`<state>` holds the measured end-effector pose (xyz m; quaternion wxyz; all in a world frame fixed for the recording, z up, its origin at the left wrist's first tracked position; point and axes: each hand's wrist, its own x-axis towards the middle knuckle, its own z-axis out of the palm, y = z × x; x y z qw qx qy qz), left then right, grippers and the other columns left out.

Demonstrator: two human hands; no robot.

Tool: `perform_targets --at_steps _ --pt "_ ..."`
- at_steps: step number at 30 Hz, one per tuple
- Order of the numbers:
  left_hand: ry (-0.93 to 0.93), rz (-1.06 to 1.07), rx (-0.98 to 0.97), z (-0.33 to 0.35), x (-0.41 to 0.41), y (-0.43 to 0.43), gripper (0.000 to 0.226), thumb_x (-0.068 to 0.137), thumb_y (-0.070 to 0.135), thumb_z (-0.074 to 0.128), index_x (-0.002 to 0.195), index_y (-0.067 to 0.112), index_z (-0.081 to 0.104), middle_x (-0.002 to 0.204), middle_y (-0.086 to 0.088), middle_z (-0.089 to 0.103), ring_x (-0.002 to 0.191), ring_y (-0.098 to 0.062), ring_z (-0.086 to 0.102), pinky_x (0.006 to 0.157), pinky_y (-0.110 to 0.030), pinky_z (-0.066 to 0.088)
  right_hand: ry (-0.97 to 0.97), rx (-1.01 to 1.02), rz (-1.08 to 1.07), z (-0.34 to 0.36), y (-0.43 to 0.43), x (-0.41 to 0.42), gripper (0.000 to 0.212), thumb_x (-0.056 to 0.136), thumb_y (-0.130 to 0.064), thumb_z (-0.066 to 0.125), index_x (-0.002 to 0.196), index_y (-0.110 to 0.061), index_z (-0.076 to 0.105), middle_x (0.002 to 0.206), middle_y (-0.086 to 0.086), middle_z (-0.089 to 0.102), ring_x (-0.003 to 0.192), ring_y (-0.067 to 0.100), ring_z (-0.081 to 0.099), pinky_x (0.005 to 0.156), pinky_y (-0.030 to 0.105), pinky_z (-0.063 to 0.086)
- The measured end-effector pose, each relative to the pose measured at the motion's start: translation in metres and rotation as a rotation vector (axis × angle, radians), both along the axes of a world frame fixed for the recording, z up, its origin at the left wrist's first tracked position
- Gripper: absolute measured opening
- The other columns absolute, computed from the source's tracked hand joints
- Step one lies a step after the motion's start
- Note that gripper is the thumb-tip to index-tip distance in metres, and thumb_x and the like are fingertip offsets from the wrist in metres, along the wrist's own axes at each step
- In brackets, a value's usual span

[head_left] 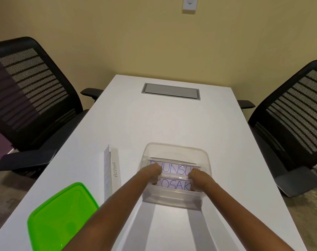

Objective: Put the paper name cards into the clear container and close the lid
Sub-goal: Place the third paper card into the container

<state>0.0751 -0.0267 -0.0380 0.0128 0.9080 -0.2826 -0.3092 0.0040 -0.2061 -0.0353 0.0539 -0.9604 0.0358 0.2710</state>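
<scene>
A clear container (175, 148) stands open on the white table (172, 124). Inside it lie two paper name cards with purple lettering, a far one (174, 169) and a near one (174, 184). My left hand (155, 173) and my right hand (196, 177) both reach into the container and grip the two ends of the near card. A third folded name card (111, 171), lettered "ALPHA", stands on the table to the left of the container. The green lid (61, 218) lies flat at the table's near left corner.
A grey cable hatch (170, 91) is set into the far middle of the table. Two black mesh office chairs flank the table, one on the left (31, 91) and one on the right (295, 116). A beige wall stands behind.
</scene>
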Motion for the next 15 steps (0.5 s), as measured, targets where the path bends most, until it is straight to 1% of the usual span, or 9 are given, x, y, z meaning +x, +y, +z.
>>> perform_targets --at_steps 3,6,9,12,15 --pt "-0.005 0.008 -0.014 0.0 0.0 0.001 0.049 0.081 -0.001 0.067 0.129 0.002 0.054 0.137 -0.017 0.049 0.122 -0.031 0.055 0.101 -0.037 0.046 -0.007 -0.001 -0.01 -0.001 0.001 0.0 0.039 0.081 -0.013 0.063 0.118 -0.001 0.059 0.13 0.018 0.052 0.116 0.03 0.057 0.095 0.033 0.048" --pt "-0.01 0.02 -0.031 -0.001 -0.002 0.001 0.046 0.084 -0.002 0.063 0.128 0.002 0.055 0.137 -0.018 0.049 0.121 -0.031 0.055 0.102 -0.038 0.047 -0.015 -0.004 -0.019 -0.001 0.003 -0.001 0.038 0.084 -0.014 0.061 0.12 -0.002 0.057 0.131 0.017 0.051 0.116 0.03 0.057 0.097 0.033 0.048" --pt "-0.025 0.049 -0.075 0.002 -0.006 0.001 0.044 0.087 0.003 0.06 0.13 0.004 0.053 0.138 -0.016 0.048 0.124 -0.03 0.053 0.104 -0.036 0.044 -0.023 -0.011 -0.04 0.0 0.005 -0.005 0.037 0.087 -0.014 0.056 0.122 -0.002 0.056 0.131 0.017 0.052 0.117 0.03 0.057 0.097 0.034 0.047" --pt "-0.04 0.099 -0.224 0.011 -0.009 0.004 0.043 0.09 0.015 0.059 0.132 0.008 0.052 0.139 -0.012 0.048 0.127 -0.025 0.049 0.107 -0.033 0.039 -0.046 -0.012 -0.089 0.005 0.006 -0.007 0.033 0.088 -0.008 0.052 0.12 -0.002 0.056 0.132 0.016 0.054 0.119 0.029 0.056 0.097 0.033 0.046" --pt "-0.136 0.162 -0.417 0.025 -0.016 0.013 0.032 0.094 0.021 0.053 0.123 0.01 0.06 0.131 -0.01 0.056 0.123 -0.023 0.052 0.102 -0.03 0.039 -0.121 0.048 -0.152 0.014 0.009 -0.008 0.037 0.087 -0.002 0.05 0.124 -0.004 0.054 0.135 0.013 0.052 0.122 0.027 0.053 0.099 0.03 0.045"
